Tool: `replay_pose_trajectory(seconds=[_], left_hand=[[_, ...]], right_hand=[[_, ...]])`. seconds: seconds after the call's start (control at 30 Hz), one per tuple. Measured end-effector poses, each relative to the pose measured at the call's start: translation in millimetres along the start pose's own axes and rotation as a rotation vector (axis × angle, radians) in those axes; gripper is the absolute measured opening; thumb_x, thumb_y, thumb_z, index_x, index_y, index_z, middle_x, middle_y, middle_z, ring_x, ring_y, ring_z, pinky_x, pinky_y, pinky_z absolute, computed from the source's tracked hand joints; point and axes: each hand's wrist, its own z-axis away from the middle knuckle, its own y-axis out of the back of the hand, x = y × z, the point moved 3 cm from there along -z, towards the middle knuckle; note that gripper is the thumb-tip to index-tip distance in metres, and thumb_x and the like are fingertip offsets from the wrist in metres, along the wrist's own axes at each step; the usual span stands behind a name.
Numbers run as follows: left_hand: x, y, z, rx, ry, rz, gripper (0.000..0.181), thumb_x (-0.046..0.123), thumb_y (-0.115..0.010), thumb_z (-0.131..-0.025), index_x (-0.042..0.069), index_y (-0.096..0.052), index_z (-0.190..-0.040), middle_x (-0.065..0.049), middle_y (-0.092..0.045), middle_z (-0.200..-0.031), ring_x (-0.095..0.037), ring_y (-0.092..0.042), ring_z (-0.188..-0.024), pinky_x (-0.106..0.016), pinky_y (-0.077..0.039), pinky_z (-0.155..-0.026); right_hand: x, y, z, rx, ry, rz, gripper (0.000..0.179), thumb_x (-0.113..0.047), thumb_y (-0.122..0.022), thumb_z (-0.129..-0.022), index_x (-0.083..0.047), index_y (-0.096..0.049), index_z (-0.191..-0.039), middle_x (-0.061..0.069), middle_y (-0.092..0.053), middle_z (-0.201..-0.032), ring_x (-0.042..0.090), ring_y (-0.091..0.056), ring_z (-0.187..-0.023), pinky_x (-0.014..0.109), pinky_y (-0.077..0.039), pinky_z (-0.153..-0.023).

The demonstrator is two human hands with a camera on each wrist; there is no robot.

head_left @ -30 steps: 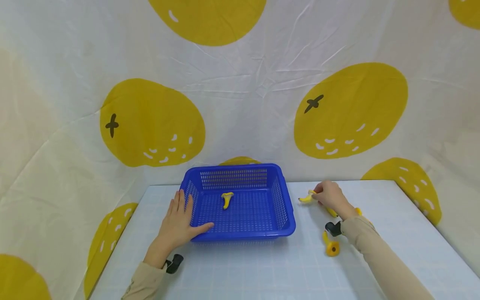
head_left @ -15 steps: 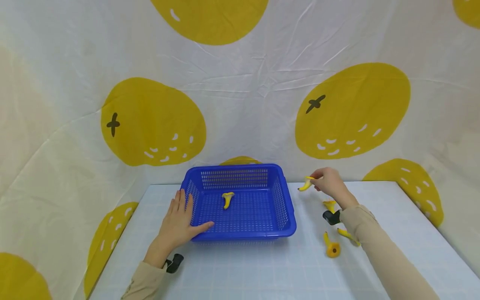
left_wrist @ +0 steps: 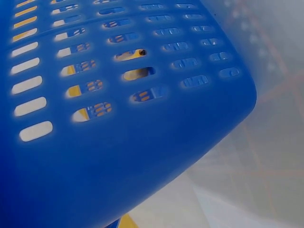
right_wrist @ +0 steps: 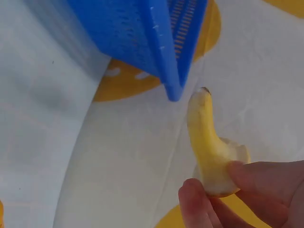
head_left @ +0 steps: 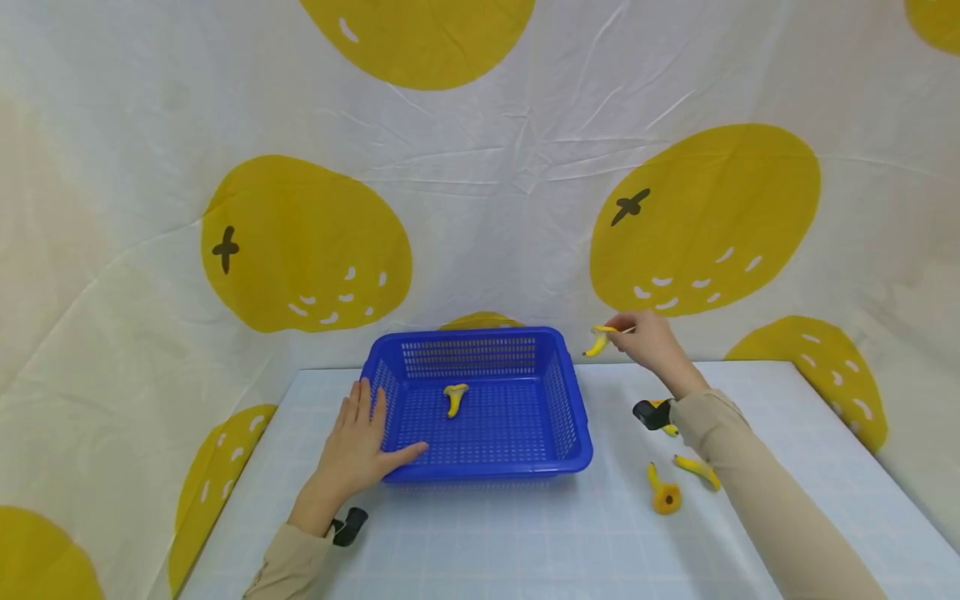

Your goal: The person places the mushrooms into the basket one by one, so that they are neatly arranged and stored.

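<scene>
My right hand (head_left: 648,340) pinches a yellow mushroom (head_left: 598,342) between thumb and fingers, raised near the basket's back right corner. In the right wrist view that mushroom (right_wrist: 202,128) has its tapered, dark-tipped stem pointing away from the fingers, and the flared pale cap is partly covered by them. The left hand (head_left: 358,446) lies with fingers straight and thumb spread over the left rim of the blue plastic basket (head_left: 480,472). Inside the basket lies another yellow mushroom (head_left: 454,400). Slotted basket wall (left_wrist: 142,161) fills most of the left wrist view; the hand itself is outside that view.
Right of the basket, one yellow mushroom (head_left: 665,498) shows a dark cap centre, with a second mushroom (head_left: 697,471) beside it. A third mushroom (head_left: 670,430) is partly hidden by the black wrist camera (head_left: 651,414). Behind the table (head_left: 480,542) hangs a fruit-print cloth (head_left: 495,208).
My right hand has lifted the mushroom off the table and carried it up and slightly left. Mushrooms under the right forearm have come into sight. The left hand has stayed still.
</scene>
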Motion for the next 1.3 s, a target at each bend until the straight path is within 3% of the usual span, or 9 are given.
replay_pose_trajectory(seconds=[0.17, 0.33, 0.6, 0.9, 1.13, 1.3], left_hand=[[0.4, 0.4, -0.1, 0.003, 0.003, -0.005, 0.120, 0.081, -0.051, -0.082, -0.011, -0.022, -0.152, -0.034, -0.002, -0.160, -0.047, -0.001, -0.148, -0.057, -0.007, -0.119], [0.2, 0.3, 0.0, -0.001, 0.004, 0.006, 0.118, 0.079, -0.051, -0.083, -0.012, -0.022, -0.152, -0.034, -0.002, -0.160, -0.047, 0.000, -0.148, -0.057, -0.005, -0.119], [0.3, 0.2, -0.3, -0.001, -0.001, 0.006, 0.115, 0.078, -0.049, -0.085, -0.012, -0.022, -0.152, -0.034, -0.002, -0.160, -0.047, -0.001, -0.148, -0.057, -0.007, -0.119], [0.0, -1.2, -1.2, -0.003, 0.000, 0.013, 0.116, 0.079, -0.048, -0.085, -0.011, -0.021, -0.152, -0.033, 0.000, -0.160, -0.046, 0.002, -0.149, -0.056, -0.004, -0.119], [0.3, -0.3, -1.1, -0.001, 0.001, 0.010, 0.115, 0.078, -0.049, -0.086, -0.012, -0.021, -0.152, -0.033, -0.001, -0.160, -0.046, 0.001, -0.148, -0.056, -0.005, -0.119], [-0.7, -0.5, -1.0, 0.010, -0.006, 0.019, 0.114, 0.077, -0.050, -0.086, -0.013, -0.021, -0.152, -0.034, -0.001, -0.159, -0.047, 0.001, -0.148, -0.057, -0.005, -0.119]], right_hand=[[-15.9, -1.7, -4.3, 0.023, 0.050, -0.037, 0.026, -0.010, -0.063, -0.095, 0.007, -0.069, -0.114, 0.025, -0.067, -0.108, 0.034, -0.066, -0.088, 0.043, -0.056, -0.077], [-29.1, -18.7, -10.3, 0.039, 0.110, -0.066, 0.023, -0.008, -0.065, -0.093, 0.007, -0.071, -0.109, 0.024, -0.069, -0.105, 0.036, -0.067, -0.089, 0.044, -0.056, -0.078], [-46.8, -56.4, -13.6, -0.013, 0.133, -0.119, 0.019, -0.009, -0.067, -0.091, 0.004, -0.073, -0.105, 0.020, -0.070, -0.104, 0.034, -0.066, -0.091, 0.043, -0.057, -0.078], [-53.3, -97.0, -15.5, -0.108, 0.234, -0.118, 0.013, -0.010, -0.071, -0.089, -0.002, -0.076, -0.098, 0.009, -0.071, -0.095, 0.023, -0.060, -0.082, 0.036, -0.052, -0.073], [-58.8, -115.2, -12.1, -0.182, 0.157, -0.174, 0.013, -0.009, -0.068, -0.092, -0.003, -0.075, -0.100, 0.009, -0.069, -0.097, 0.023, -0.060, -0.086, 0.035, -0.054, -0.078], [-55.0, -126.5, -15.2, -0.168, 0.157, -0.180, 0.011, -0.008, -0.070, -0.090, -0.003, -0.075, -0.098, 0.008, -0.071, -0.095, 0.022, -0.063, -0.085, 0.037, -0.055, -0.078]])
